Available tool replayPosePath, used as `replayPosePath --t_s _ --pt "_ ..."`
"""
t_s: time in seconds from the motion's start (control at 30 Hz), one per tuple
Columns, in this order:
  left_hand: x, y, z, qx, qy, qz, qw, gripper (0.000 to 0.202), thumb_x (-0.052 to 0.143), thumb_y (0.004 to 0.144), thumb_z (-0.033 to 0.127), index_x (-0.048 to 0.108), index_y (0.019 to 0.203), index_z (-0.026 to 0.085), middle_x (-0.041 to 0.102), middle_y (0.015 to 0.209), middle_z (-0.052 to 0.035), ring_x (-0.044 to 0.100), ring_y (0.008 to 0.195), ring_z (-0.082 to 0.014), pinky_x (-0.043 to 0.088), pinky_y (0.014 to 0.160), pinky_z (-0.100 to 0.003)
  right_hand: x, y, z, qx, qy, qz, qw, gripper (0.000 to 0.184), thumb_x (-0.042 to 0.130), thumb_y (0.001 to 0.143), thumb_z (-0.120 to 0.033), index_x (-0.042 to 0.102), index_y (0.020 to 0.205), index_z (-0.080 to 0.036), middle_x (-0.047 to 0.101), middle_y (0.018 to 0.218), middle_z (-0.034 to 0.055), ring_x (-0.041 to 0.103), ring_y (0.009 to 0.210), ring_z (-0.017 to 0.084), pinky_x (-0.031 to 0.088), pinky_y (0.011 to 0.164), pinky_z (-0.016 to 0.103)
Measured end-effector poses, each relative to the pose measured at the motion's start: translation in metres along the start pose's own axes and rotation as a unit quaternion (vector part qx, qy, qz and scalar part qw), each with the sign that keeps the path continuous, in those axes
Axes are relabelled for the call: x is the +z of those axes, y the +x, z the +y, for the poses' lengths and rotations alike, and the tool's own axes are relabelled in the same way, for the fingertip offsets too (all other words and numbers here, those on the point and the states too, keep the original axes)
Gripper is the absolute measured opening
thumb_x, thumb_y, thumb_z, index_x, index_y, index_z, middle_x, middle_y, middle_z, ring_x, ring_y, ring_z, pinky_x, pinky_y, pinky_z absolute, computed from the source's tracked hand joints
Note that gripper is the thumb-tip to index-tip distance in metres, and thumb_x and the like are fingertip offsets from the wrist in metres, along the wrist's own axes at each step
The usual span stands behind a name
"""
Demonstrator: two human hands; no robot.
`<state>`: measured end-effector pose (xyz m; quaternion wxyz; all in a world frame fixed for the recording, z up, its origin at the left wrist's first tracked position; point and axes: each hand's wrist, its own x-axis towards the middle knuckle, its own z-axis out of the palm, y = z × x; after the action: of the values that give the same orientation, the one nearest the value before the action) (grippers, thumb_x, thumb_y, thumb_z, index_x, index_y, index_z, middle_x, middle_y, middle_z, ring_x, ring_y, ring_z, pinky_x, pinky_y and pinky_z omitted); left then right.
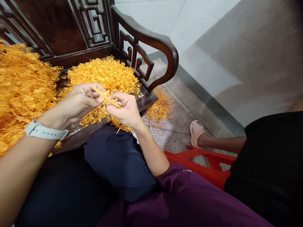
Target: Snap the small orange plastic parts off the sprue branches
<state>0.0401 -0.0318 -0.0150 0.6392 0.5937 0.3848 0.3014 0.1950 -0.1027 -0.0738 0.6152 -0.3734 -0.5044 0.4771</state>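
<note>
Between my fingertips is a small yellow-orange plastic piece [105, 95] with thin branching arms. My left hand [82, 98], with a pale green watch band [46, 130] at its wrist, pinches one side of it. My right hand [125, 108] is closed on its other side, thumb and fingers pressed together. Both hands are above the front part of a dark wooden bench, close to a heap of similar yellow-orange pieces [101, 74]. A bigger heap of orange pieces [23, 94] rises to the left of my left forearm.
The bench has a curved wooden armrest [163, 47] at its right end. More thin orange pieces [161, 107] lie on the floor beside it. A red plastic stool [213, 160] is at my right, next to another person's leg and pink clog [196, 132]. A white wall [213, 56] stands behind.
</note>
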Motion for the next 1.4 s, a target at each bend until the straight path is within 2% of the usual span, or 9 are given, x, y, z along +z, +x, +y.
replayPosePath --t_s 0.17,0.33,0.43,0.53,0.67,0.77,0.93,1.13,1.4 --pt "-0.002 0.003 0.004 0.091 0.239 0.003 0.967 0.011 0.075 0.062 0.02 0.073 0.072 0.024 0.067 0.067 -0.0002 0.048 0.062 -0.0164 0.03 0.055 -0.026 -0.005 -0.005 -0.005 -0.03 -0.178 -0.026 0.983 0.021 0.067 0.094 -0.035 0.056 0.08 -0.023 0.052 0.073 -0.0036 0.046 0.069 0.013 0.036 0.067 0.028" --pt "-0.001 -0.001 0.012 0.084 0.273 -0.008 0.958 0.008 0.075 0.069 0.022 0.072 0.076 0.022 0.068 0.065 -0.0016 0.053 0.06 -0.0169 0.032 0.056 -0.027 -0.021 -0.002 0.01 -0.023 -0.297 -0.01 0.954 0.007 0.062 0.096 -0.025 0.068 0.093 -0.023 0.059 0.077 -0.0021 0.05 0.07 0.014 0.038 0.073 0.031" --pt "0.001 -0.003 0.016 0.074 0.236 -0.008 0.969 0.011 0.08 0.074 0.023 0.071 0.081 0.021 0.068 0.064 -0.0031 0.055 0.059 -0.0178 0.034 0.058 -0.03 -0.027 0.002 0.026 -0.01 -0.203 0.037 0.979 0.01 0.065 0.095 -0.024 0.072 0.101 -0.022 0.065 0.082 -0.0012 0.051 0.069 0.014 0.04 0.07 0.03" --pt "-0.004 0.002 0.01 0.097 0.208 0.069 0.971 0.013 0.082 0.085 0.029 0.075 0.09 0.019 0.067 0.069 -0.0034 0.057 0.067 -0.0179 0.04 0.067 -0.033 -0.023 0.008 0.033 0.003 -0.059 0.093 0.994 0.016 0.071 0.096 -0.038 0.071 0.1 -0.024 0.062 0.081 -0.002 0.05 0.068 0.013 0.04 0.064 0.028" --pt "-0.029 0.015 -0.009 0.088 0.247 0.139 0.955 0.027 0.077 0.097 0.033 0.079 0.118 0.015 0.073 0.101 -0.006 0.06 0.101 -0.0225 0.043 0.099 -0.036 -0.017 0.015 0.025 0.022 0.047 0.132 0.99 0.031 0.076 0.093 -0.056 0.069 0.102 -0.027 0.047 0.07 -0.0052 0.043 0.06 0.012 0.042 0.059 0.027" --pt "-0.044 0.022 -0.02 0.089 0.28 0.134 0.946 0.028 0.083 0.093 0.033 0.079 0.115 0.015 0.071 0.121 -0.0087 0.051 0.131 -0.0264 0.029 0.121 -0.037 -0.019 0.016 0.02 0.037 0.092 0.118 0.988 0.036 0.075 0.093 -0.062 0.068 0.102 -0.027 0.036 0.063 -0.0071 0.037 0.054 0.011 0.043 0.056 0.027" --pt "-0.031 0.019 -0.019 0.078 0.248 0.048 0.964 0.019 0.081 0.092 0.035 0.078 0.087 0.017 0.067 0.084 -0.0055 0.064 0.094 -0.0242 0.046 0.089 -0.031 -0.026 0.017 0.012 0.045 0.137 0.101 0.985 0.046 0.061 0.099 -0.071 0.07 0.105 -0.027 0.035 0.062 -0.0059 0.041 0.056 0.014 0.051 0.061 0.03" --pt "-0.008 0.01 -0.015 0.097 0.213 -0.059 0.97 0.028 0.085 0.088 0.046 0.083 0.092 0.018 0.071 0.076 -0.0041 0.056 0.066 -0.0165 0.041 0.063 -0.028 -0.024 0.026 0.002 0.028 0.137 0.093 0.986 0.053 0.056 0.096 -0.079 0.069 0.106 -0.028 0.04 0.067 -0.0029 0.042 0.063 0.017 0.048 0.064 0.033" --pt "-0.011 0.009 -0.004 0.132 0.074 0.088 0.985 0.02 0.09 0.082 0.031 0.075 0.079 0.019 0.072 0.078 -0.0052 0.065 0.072 -0.017 0.055 0.073 -0.028 -0.022 0.02 0.006 0.08 0.122 0.101 0.984 0.023 0.079 0.079 -0.036 0.074 0.098 -0.024 0.05 0.076 -0.0027 0.038 0.066 0.012 0.033 0.059 0.027"
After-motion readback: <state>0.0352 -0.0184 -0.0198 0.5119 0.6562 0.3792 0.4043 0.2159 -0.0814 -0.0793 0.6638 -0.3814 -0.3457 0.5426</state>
